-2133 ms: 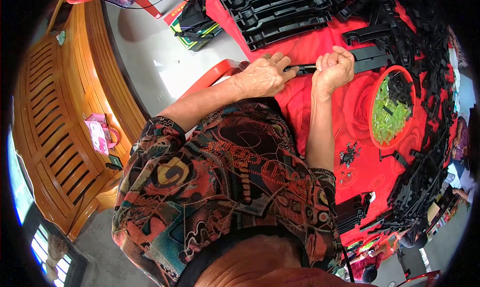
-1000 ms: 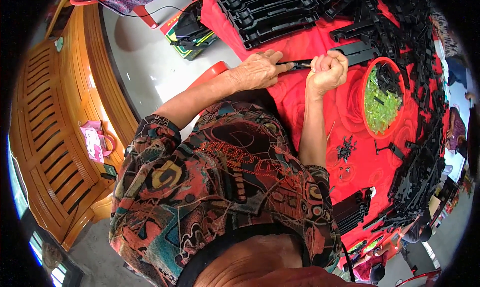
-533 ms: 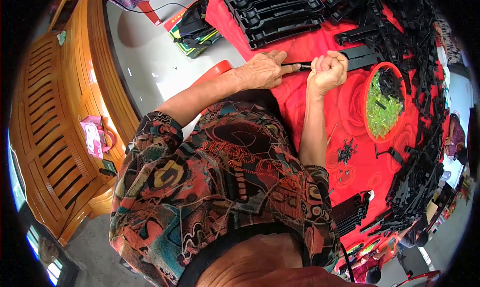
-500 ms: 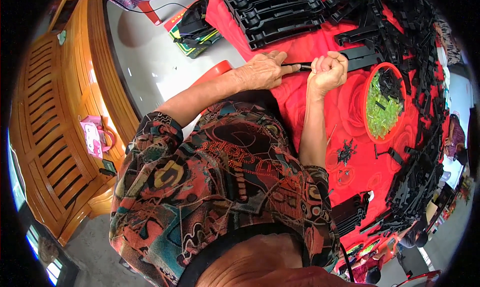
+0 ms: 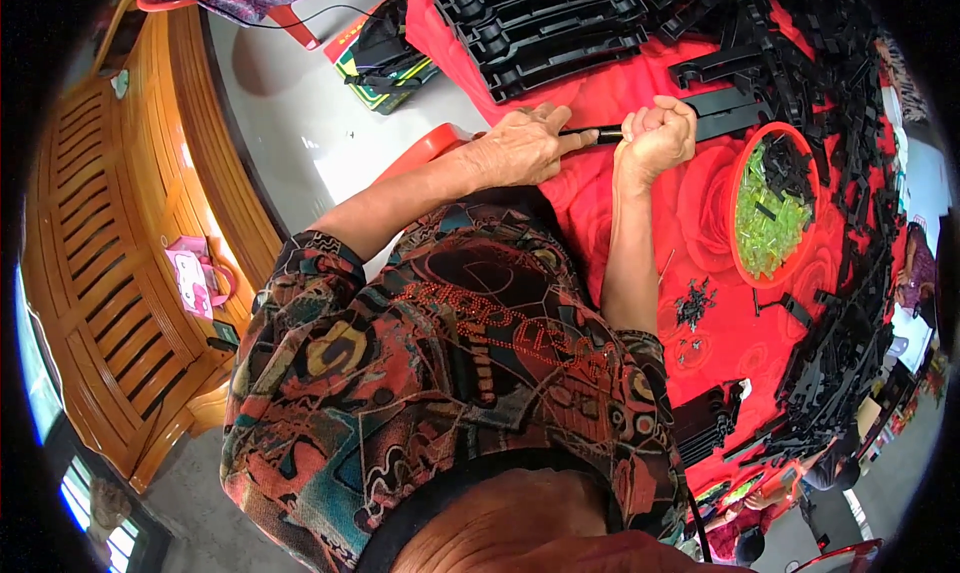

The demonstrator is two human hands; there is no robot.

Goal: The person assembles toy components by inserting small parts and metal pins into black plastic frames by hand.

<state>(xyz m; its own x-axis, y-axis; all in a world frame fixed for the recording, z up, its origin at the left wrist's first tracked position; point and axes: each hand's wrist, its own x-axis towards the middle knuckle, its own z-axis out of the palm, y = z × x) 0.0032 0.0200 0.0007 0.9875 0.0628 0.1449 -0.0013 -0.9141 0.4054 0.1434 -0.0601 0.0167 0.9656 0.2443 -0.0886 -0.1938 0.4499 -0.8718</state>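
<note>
Across the red cloth (image 5: 640, 223) in front of you, stacked black plastic strips (image 5: 540, 23) lie at the far edge, within reach for pulling. The red bowl (image 5: 738, 188) of green bits sits just beside your right hand (image 5: 655, 138), handy for picking. That hand is clenched around one long black strip (image 5: 730, 113), and your left hand (image 5: 520, 148) pinches its near end, steadying it over the cloth. Your fists hide what happens between them.
</note>
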